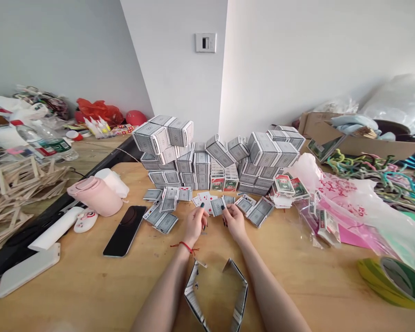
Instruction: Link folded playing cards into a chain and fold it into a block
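Wooden desk (90,286), phone (125,231) on it; white wall (174,50) behind, switch (205,43). Right fingers (229,210) pinch card (216,207); left fingers (200,211): hold unclear.

Smooth printed paper cards (217,207) over a wooden counter (97,290) with a soft sheen.
We see a phone (124,232) with a glossy, glass-like face, a matt tumbler (97,196) that looks like plastic, and dry, unpolished wooden sticks (24,193); we also note a crinkled, translucent plastic bag (347,185), a matt cardboard box (397,146), fuzzy pipe cleaners (397,185), a shiny plastic tape roll (373,276) and a smooth, matt wall (280,60).
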{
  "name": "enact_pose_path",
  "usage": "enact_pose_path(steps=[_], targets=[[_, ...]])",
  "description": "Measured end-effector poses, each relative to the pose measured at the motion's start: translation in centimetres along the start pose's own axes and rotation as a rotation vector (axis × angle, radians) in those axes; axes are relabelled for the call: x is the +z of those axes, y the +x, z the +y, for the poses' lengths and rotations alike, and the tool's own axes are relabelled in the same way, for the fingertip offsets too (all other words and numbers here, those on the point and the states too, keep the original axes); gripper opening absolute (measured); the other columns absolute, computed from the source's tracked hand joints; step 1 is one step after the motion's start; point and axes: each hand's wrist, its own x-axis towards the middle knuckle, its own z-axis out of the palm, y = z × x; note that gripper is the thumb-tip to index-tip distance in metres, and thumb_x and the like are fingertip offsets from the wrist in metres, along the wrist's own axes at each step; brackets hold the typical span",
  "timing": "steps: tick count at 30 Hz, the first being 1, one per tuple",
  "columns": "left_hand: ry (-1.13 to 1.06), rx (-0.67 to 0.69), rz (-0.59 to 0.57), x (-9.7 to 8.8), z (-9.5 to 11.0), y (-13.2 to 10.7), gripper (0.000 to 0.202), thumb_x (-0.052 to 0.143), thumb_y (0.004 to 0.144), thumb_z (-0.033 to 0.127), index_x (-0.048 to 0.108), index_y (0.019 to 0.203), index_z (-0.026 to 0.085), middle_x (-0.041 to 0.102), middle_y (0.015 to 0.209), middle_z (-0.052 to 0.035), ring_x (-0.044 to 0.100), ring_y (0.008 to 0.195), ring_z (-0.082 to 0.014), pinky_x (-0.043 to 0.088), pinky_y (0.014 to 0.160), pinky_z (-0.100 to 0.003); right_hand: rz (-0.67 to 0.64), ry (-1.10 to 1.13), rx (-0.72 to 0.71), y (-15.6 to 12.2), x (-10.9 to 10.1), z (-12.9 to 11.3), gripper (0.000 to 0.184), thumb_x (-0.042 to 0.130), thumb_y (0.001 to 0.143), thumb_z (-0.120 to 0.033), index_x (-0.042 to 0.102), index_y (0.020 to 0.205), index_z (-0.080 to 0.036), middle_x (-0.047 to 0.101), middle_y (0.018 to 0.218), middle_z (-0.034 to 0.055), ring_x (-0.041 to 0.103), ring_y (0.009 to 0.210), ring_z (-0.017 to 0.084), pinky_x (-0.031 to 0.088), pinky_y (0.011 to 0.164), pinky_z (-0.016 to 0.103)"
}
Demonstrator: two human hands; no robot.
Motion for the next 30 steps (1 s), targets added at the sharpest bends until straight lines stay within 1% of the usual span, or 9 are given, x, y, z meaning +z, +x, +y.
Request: enact_pose_path(steps=[3,6,8,9,12,16,19,22,30], targets=[[0.082,-0.035,-0.069,-0.2,0.6,0.1,0.032,0.046,0.075,0.042,0.048,0.055,0.017,0.046,0.042,0.0039,0.040,0.037,-0.0077,0.029,0.040,-0.020,0.019,-0.067,-0.038,0.1,-0.2,-0.2,0.029,0.055,0.072,-0.046,0.050,0.070,-0.018,0.043,0.048,-0.0056,0.037,0.041,0.008,0.030,0.038,0.020],[0.177,-0.042,-0.138,-1.2,2.8,-0.5,0.027,0.048,0.075,0.037,0.050,0.058,0.016,0.052,0.050,0.0018,0.049,0.047,-0.0100,0.038,0.048,-0.022,0.011,-0.119,-0.057,0.0,-0.3,-0.4,0.027,0.055,0.072,-0.044,0.052,0.070,-0.017,0.044,0.049,-0.0051,0.038,0.042,0.009,0.031,0.041,0.020],[0.223,-0.012,-0.254,-2.3,4.8,-2.0,0.019,0.051,0.074,0.035,0.058,0.078,0.017,0.062,0.073,-0.0024,0.058,0.070,-0.0149,0.045,0.064,-0.026,0.009,-0.150,-0.063,-0.2,-0.3,-0.5,0.027,0.055,0.072,-0.044,0.054,0.070,-0.017,0.044,0.049,-0.0049,0.039,0.044,0.009,0.032,0.043,0.021],[0.227,0.013,-0.311,-2.9,5.8,-3.2,0.026,0.054,0.072,0.033,0.057,0.095,0.020,0.062,0.092,-0.0050,0.057,0.088,-0.0183,0.045,0.075,-0.030,0.007,-0.164,-0.064,-0.2,-0.4,-0.4,0.027,0.055,0.072,-0.043,0.055,0.071,-0.017,0.045,0.049,-0.0046,0.039,0.044,0.010,0.032,0.043,0.021],[0.184,0.061,-0.438,-4.7,7.6,-7.8,0.060,0.057,0.071,0.024,0.037,0.127,0.028,0.040,0.132,-0.0071,0.034,0.123,-0.0241,0.032,0.100,-0.039,-0.009,-0.195,-0.067,-0.4,-0.4,-0.1,0.027,0.056,0.072,-0.044,0.057,0.071,-0.017,0.046,0.049,-0.0038,0.040,0.045,0.011,0.033,0.045,0.022],[0.078,-0.025,-0.429,-5.7,6.1,-13.6,0.073,0.053,0.071,0.020,0.020,0.136,0.032,0.018,0.144,0.0017,0.015,0.133,-0.0236,0.019,0.108,-0.041,-0.014,-0.185,-0.061,-0.4,-0.4,0.1,0.027,0.056,0.071,-0.046,0.057,0.071,-0.018,0.047,0.049,-0.0036,0.041,0.044,0.011,0.034,0.045,0.023],[0.045,-0.088,-0.278,-4.7,3.7,-15.2,0.068,0.047,0.069,0.015,0.029,0.133,0.032,0.030,0.140,0.0017,0.023,0.130,-0.0218,0.023,0.107,-0.038,-0.031,-0.116,-0.040,-0.5,-0.3,-0.1,0.028,0.055,0.072,-0.047,0.055,0.074,-0.019,0.046,0.050,-0.0041,0.042,0.044,0.011,0.034,0.042,0.023],[0.096,-0.104,-0.120,-3.2,2.3,-14.4,0.055,0.039,0.064,0.007,0.052,0.115,0.026,0.056,0.118,-0.0030,0.043,0.118,-0.0211,0.027,0.104,-0.039,-0.046,-0.054,-0.026,-0.8,-0.3,-0.4,0.028,0.054,0.072,-0.048,0.052,0.074,-0.020,0.045,0.051,-0.0049,0.042,0.042,0.010,0.035,0.040,0.022],[0.115,0.063,-0.101,-2.0,2.4,-5.1,0.049,0.039,0.058,0.002,0.064,0.096,0.018,0.063,0.107,-0.0049,0.053,0.105,-0.0199,0.036,0.096,-0.035,-0.021,-0.014,-0.023,-1.6,-0.8,-0.6,0.032,0.059,0.068,-0.049,0.054,0.075,-0.018,0.047,0.051,-0.0057,0.043,0.040,0.008,0.036,0.040,0.021]])
